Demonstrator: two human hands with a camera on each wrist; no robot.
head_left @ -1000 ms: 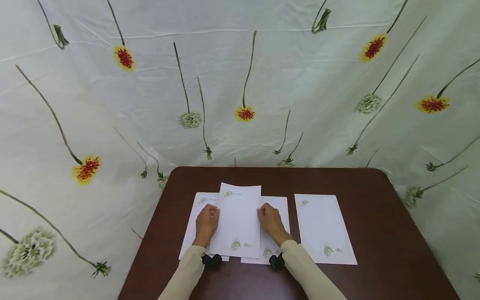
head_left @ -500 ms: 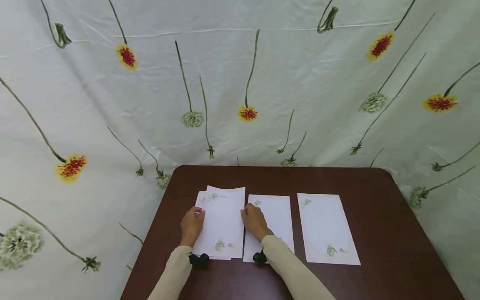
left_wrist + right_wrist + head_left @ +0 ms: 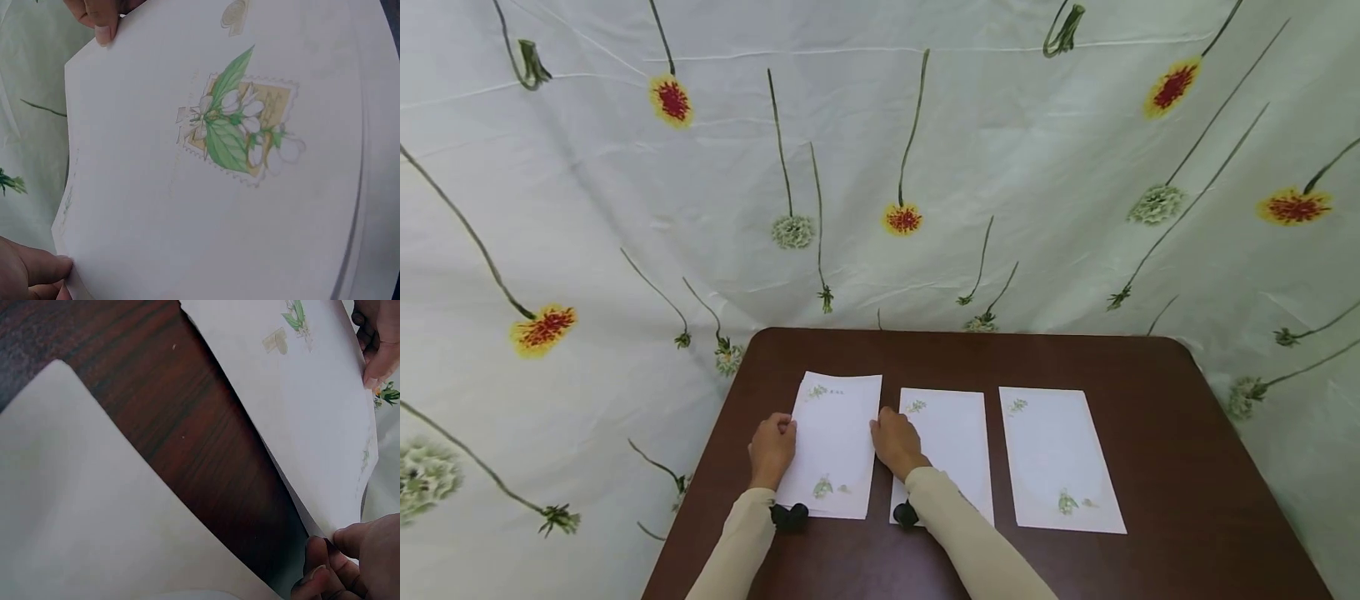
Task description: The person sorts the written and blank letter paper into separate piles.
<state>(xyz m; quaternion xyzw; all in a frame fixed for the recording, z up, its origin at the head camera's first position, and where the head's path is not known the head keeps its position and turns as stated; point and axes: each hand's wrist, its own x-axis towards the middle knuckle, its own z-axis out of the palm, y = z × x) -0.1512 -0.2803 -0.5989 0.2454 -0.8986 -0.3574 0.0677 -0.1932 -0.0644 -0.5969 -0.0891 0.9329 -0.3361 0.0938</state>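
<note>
A white sheet of paper (image 3: 835,442), printed with a small flower picture near its bottom and another at its top left, is held between both hands. My left hand (image 3: 772,450) pinches its left edge, thumb (image 3: 47,265) on top. On the opposite edge, my right hand (image 3: 897,442) pinches with thumb and fingers (image 3: 350,556). In the right wrist view that edge is lifted off the table. Another sheet's edge (image 3: 378,187) shows just beneath the held one, mostly hidden by it. The right forearm crosses over a middle sheet (image 3: 951,450).
A third sheet (image 3: 1060,458) lies flat to the right on the dark brown table (image 3: 1180,467). Behind the table hangs a pale cloth (image 3: 1037,167) printed with flowers. Each wrist carries a small black device (image 3: 790,517).
Both hands have moved left with the held sheet. It now covers nearly all of the left sheet, and the middle sheet is uncovered except under my right hand and arm.
</note>
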